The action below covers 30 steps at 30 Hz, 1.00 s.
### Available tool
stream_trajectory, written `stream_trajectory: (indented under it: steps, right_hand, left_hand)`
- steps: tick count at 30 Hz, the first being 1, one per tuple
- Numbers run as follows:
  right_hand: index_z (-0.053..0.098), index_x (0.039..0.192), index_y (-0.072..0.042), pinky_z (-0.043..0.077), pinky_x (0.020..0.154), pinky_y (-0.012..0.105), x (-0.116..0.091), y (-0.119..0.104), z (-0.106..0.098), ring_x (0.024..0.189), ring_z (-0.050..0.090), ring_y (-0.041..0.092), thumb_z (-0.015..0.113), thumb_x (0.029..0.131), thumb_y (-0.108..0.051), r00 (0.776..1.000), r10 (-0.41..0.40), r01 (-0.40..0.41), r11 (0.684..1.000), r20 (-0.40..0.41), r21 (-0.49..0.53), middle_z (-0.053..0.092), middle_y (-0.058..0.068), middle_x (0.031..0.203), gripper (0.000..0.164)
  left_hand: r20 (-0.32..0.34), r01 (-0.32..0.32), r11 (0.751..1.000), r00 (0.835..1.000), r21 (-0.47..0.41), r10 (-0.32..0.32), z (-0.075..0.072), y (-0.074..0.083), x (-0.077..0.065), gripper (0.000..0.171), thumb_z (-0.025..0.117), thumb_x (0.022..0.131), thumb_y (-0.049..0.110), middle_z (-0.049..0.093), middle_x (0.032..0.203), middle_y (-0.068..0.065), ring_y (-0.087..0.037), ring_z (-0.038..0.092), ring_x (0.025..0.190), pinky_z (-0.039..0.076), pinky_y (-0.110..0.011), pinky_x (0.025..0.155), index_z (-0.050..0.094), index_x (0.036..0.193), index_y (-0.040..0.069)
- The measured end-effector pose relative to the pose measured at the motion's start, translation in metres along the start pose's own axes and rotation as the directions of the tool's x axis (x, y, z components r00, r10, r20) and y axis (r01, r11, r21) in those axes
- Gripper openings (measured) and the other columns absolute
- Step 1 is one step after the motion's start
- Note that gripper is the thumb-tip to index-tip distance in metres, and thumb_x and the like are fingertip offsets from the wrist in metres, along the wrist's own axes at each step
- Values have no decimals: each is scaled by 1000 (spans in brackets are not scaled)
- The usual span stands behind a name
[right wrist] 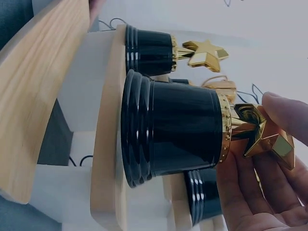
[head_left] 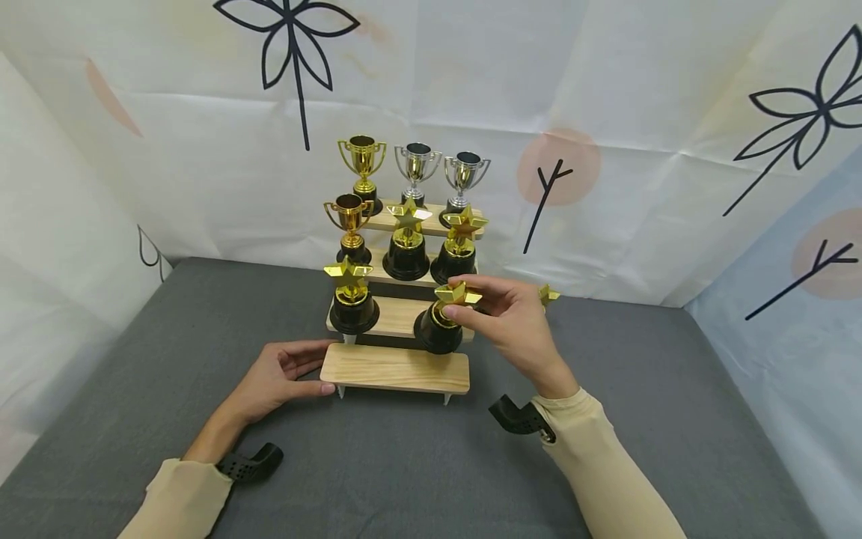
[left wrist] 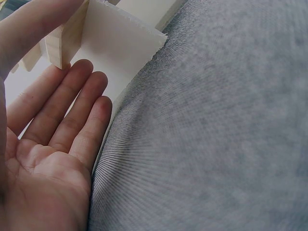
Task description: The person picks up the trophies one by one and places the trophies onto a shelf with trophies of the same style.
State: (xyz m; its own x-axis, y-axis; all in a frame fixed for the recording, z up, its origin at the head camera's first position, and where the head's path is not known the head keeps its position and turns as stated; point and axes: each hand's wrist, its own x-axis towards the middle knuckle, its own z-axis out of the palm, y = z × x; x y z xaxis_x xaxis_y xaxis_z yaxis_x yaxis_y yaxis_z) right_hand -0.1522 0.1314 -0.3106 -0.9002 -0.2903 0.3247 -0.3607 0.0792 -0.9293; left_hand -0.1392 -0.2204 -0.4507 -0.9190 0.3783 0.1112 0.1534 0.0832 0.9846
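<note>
My right hand (head_left: 515,318) pinches a gold star trophy (head_left: 439,329) by its star, its black base at the right end of the second-lowest shelf (head_left: 397,318). In the right wrist view the base (right wrist: 178,127) looks slightly tilted; whether it touches the shelf is unclear. My left hand (head_left: 272,379) lies at the left end of the lowest wooden shelf (head_left: 397,367). Its fingers (left wrist: 82,108) are fairly straight, close to the shelf's end and white support (left wrist: 115,48). Another star trophy (head_left: 353,311) stands on the second-lowest shelf's left end.
Higher shelves hold a bronze cup (head_left: 350,217), two star trophies (head_left: 407,258) (head_left: 454,258), a gold cup (head_left: 364,161) and two silver cups (head_left: 416,166) (head_left: 465,176). Another gold star (head_left: 548,294) shows behind my right hand. A patterned cloth (head_left: 471,82) hangs behind the grey table (head_left: 646,389).
</note>
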Motion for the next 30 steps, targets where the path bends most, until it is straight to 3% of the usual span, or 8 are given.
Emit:
stream_trajectory:
  steps: [7,14,24,30]
  right_hand:
    - [71,120,6,59,83,31,13,5,9,97,70,23,79,86,3,1000,-14,14,999,10,-46,71,13,113,35]
    - [70,121,5,56,72,26,20,8,15,87,71,17,78,87,2,999,-16,17,999,34,-31,73,13,107,35]
    - [70,122,5,58,78,27,28,12,24,90,72,19,78,88,2,999,-18,19,1000,31,-24,73,14,106,36]
    - [69,122,7,56,71,24,31,13,32,85,71,15,77,88,4,999,-33,32,999,35,3,73,16,109,35]
  left_hand:
    - [-2,9,1000,1000,1,-9,0,1,0,69,85,79,-2,54,139,-32,-9,63,118,53,-25,101,52,138,-14]
    - [-3,0,1000,1000,-4,0,1,2,0,68,85,79,-3,54,139,-32,-11,63,118,53,-25,100,52,138,-14]
    - [-4,4,1000,1000,1,-4,1,2,0,69,85,79,-3,53,139,-32,-9,63,118,53,-25,100,52,138,-14]
    - [-6,5,1000,1000,-2,-5,1,1,0,70,85,78,-3,53,139,-33,-9,63,118,53,-25,100,52,138,-14]
